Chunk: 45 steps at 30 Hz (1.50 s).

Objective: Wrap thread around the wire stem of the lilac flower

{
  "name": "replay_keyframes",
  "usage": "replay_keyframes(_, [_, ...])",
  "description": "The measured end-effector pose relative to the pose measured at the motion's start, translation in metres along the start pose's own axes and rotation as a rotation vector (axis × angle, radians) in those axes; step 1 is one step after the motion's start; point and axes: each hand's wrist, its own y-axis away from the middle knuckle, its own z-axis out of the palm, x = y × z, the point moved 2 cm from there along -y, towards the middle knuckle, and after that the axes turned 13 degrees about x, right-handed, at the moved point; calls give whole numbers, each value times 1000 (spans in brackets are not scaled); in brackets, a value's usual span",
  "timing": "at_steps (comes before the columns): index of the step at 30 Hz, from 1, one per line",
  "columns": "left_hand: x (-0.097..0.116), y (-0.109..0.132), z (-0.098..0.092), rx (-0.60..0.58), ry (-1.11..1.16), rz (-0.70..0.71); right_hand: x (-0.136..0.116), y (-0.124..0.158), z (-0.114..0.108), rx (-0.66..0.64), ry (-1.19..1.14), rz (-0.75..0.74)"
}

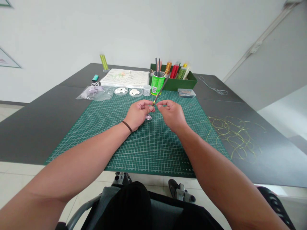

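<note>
Black rod (160, 92), thin and straight, yellow band near the lower end; tilted up and away from between the hands, upper end reaching over the far part of the mat. Left hand (138, 115) and right hand (171, 115) raised just off the mat, fingers curled in, fingertips pinching the rod's lower end from both sides. Lilac scrap (148, 117), small and crumpled, just below the left fingers; contact with them unclear. Brown wristband (127, 126) on the left wrist. Under both hands, green cutting mat (153, 142), gridded and smooth, open room on either side and toward the near edge. Along the far edge: green printed cup (157, 84) holding sticks, green box (182, 84) of bottles, round clear dish (134, 92), small clear case (186, 93). Clear plastic bag (94, 93) overlapping the mat's far left corner. Yellow-green wire loops (231, 135) tangled on the dark tabletop (40, 127), just beside the mat's right edge.
</note>
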Motion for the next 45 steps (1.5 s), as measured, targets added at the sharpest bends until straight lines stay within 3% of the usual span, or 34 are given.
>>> replay_keyframes(11, [1,1,-1,22,-70,92,0,1,3,-22,-75,68])
replay_keyframes(21, [1,2,1,-41,45,-17,10,-4,3,-7,-98,94])
replay_keyframes(45, [1,4,3,-154,199,-195,8,-6,0,30,7,53])
